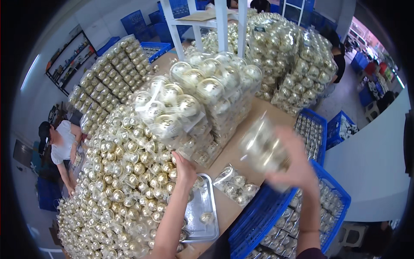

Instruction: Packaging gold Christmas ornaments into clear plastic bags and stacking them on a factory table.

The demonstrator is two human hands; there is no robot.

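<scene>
My right hand (293, 162) holds a clear plastic pack of gold balls (262, 146) up above the table, blurred by motion. My left hand (184, 167) reaches forward to the edge of a big heap of loose gold balls (120, 172), its fingers resting among them beside a stack of clear packs (202, 99). Below my left forearm sits a metal tray (202, 216) with one gold ball in it. Another filled clear pack (236, 185) lies flat on the brown table between my hands.
A blue crate (276, 220) with filled packs stands under my right arm; two more blue crates (311, 129) sit further right. Bagged gold balls (293, 60) pile at the back. A white shelf frame (215, 21) stands behind. A seated person (60, 146) works at the left.
</scene>
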